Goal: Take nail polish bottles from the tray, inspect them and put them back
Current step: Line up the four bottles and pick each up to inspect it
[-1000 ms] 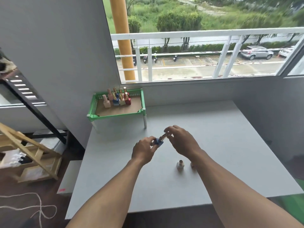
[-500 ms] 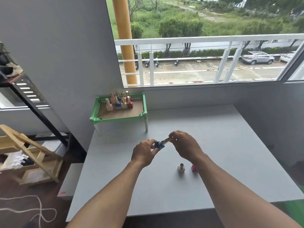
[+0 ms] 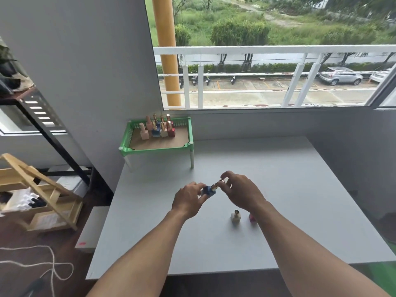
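Note:
A blue nail polish bottle [image 3: 209, 190] with a gold cap is held tilted above the middle of the grey table [image 3: 300, 189]. My left hand [image 3: 188, 200] grips its blue body. My right hand [image 3: 240, 192] pinches the gold cap from the right. A cream bottle [image 3: 235, 217] stands on the table just below my right wrist, and a pink-red bottle [image 3: 252, 218] beside it is partly hidden by my forearm. The green tray [image 3: 158, 150] on white legs sits at the table's back left with several bottles [image 3: 157, 128] upright in its far part.
A grey wall runs along the table's left, and a window with a white railing lies behind it. To the left on the floor are a wooden rack [image 3: 38, 194], a black shelf frame [image 3: 53, 136] and a white cord [image 3: 42, 262].
Both hands have stayed on the blue bottle, which has tilted slightly. The camera has shifted a little, so the scene sits lower in view.

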### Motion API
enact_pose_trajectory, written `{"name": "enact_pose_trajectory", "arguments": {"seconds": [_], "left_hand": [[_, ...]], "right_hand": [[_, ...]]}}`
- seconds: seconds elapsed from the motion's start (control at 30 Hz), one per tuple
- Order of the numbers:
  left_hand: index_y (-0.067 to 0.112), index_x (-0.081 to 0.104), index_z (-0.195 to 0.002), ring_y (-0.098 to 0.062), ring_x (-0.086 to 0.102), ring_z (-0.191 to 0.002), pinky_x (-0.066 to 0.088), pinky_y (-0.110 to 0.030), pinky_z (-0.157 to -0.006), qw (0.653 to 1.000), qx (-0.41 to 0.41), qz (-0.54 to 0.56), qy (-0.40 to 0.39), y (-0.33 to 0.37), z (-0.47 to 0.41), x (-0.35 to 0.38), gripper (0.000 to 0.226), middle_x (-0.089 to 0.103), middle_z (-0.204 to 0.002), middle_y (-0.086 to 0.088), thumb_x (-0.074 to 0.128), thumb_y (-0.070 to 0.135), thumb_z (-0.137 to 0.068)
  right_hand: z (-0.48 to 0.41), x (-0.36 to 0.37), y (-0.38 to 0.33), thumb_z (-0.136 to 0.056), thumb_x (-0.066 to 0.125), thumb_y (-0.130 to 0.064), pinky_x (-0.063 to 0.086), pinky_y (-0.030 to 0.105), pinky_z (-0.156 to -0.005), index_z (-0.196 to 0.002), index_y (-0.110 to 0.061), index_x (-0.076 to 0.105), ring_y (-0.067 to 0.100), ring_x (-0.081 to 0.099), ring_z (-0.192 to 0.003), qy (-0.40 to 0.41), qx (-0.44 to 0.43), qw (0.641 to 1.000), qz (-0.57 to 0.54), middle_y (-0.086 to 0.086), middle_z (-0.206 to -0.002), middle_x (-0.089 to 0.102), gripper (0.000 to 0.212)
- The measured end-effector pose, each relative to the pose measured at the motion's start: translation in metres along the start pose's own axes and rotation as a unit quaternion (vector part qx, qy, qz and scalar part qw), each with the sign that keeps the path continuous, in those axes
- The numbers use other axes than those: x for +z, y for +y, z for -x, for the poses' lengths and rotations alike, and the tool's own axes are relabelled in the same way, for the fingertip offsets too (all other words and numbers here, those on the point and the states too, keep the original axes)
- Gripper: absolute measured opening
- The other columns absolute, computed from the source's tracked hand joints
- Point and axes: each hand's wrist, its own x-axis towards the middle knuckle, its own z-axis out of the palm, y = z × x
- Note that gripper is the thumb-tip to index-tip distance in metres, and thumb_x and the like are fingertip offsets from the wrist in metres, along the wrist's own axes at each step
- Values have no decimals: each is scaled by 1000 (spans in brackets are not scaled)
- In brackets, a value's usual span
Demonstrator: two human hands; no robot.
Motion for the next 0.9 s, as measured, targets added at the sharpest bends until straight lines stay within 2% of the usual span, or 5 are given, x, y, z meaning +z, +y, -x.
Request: {"name": "enact_pose_trajectory", "arguments": {"seconds": [0.1,0.3,0.43,0.63,0.9], "left_hand": [[37,64,-105,-17,59,-83,37,-28,-63,1000,-3,3,-4,0,1,2,27,62,-91,11,56,58,-89],[36,64,-104,-18,60,-84,46,-30,-68,1000,2,4,-14,0,4,6,28,62,-92,11,54,58,-89],[36,64,-105,-18,60,-85,44,-29,-67,1000,1,6,-14,0,3,7,28,62,-93,10,54,57,-89],[35,64,-105,-18,59,-84,44,-30,-67,1000,3,6,-24,1,2,8,29,62,-93,11,54,57,-89],[38,64,-103,-15,58,-82,44,-30,-66,999,5,17,-31,0,0,15,30,61,-90,14,54,61,-88]], "right_hand": [[1,1,2,-98,49,-32,51,37,-83,-113,-22,60,22,59,-99,-4,-8,1000,1,1,-108,68,22],[1,4,5,-96,45,-50,41,32,-70,-104,-20,62,25,60,-93,8,15,999,48,3,-102,68,35],[3,3,8,-95,50,-44,46,33,-77,-114,-23,57,23,60,-99,5,-3,1000,14,-1,-102,69,29],[1,4,9,-93,51,-51,41,33,-72,-101,-20,63,23,58,-83,13,21,999,45,1,-98,70,34],[3,6,12,-94,52,-42,45,34,-81,-103,-22,63,23,63,-95,1,14,1000,24,-1,-100,71,25]]}}
